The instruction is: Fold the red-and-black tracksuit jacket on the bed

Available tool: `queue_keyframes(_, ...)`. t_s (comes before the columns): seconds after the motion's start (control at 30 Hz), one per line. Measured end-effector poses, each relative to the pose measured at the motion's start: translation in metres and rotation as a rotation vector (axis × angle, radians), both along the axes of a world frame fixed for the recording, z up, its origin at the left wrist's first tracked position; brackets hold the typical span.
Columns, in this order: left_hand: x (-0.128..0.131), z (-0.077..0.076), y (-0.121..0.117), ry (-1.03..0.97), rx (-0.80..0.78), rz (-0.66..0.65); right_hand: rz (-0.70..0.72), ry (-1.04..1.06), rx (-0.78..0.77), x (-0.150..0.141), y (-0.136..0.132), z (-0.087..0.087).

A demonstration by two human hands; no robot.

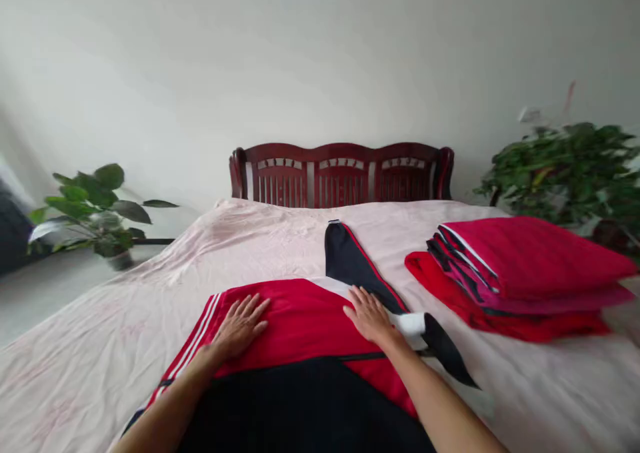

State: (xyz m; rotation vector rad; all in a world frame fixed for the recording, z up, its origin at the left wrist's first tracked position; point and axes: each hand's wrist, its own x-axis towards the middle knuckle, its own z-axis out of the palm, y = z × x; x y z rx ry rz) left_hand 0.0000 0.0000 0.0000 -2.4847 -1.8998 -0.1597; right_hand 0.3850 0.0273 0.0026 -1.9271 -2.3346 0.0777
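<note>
Under L grip (241, 323) & R grip (370, 313), both palms flat, fingers spread, nothing pinched: red garment (300, 319). Risk: uneven pressure could drag creases in, b/c cloth looks thin, slick; tapered dark sleeve (349, 256) beyond R grip might skew. White stripes (195, 336) by L grip; wrinkled bedspread (125, 333) below; squarish folded stack (550, 249) right of R grip.

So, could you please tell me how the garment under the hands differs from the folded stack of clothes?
The garment is spread out with a dark sleeve extended, while the folded stack is piled in layers. The left hand and right hand lie flat on the garment; neither touches the folded stack. The garment is at the centre, the folded stack off to the right. Both show red and lie on the pale sheet.
</note>
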Motion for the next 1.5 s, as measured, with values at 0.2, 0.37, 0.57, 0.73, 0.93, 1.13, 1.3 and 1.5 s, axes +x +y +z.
queue_keyframes(0.2, -0.036, 0.006, 0.003, -0.014, -0.045, 0.117, -0.178, 0.069, -0.007, 0.032, 0.025, 0.017)
queue_keyframes(0.37, -0.03, -0.004, 0.008, 0.035, 0.09, 0.193, -0.417, 0.156, -0.015, 0.05, 0.057, 0.042)
queue_keyframes(0.57, -0.027, -0.014, 0.004, 0.053, 0.213, 0.189, -0.536, 0.362, -0.091, 0.053, 0.102, 0.048)
queue_keyframes(0.73, -0.024, -0.013, 0.003, 0.007, 0.255, 0.186, -0.534, 0.619, -0.111, 0.048, 0.128, 0.041)
queue_keyframes(0.93, -0.028, -0.012, 0.003, -0.132, 0.237, 0.182, -0.404, 1.022, -0.094, 0.048, 0.129, 0.05)
queue_keyframes(1.13, -0.062, 0.003, 0.022, -0.279, 0.205, 0.333, -0.358, 1.394, -0.092, 0.076, 0.077, 0.056)
queue_keyframes(1.3, -0.077, 0.021, 0.051, -0.248, 0.111, 0.322, -0.342, 1.532, -0.168, 0.084, 0.041, 0.051)
queue_keyframes(1.5, -0.075, 0.051, 0.036, -0.189, 0.128, 0.178, -0.37, 1.503, -0.15, 0.097, 0.018, 0.05)
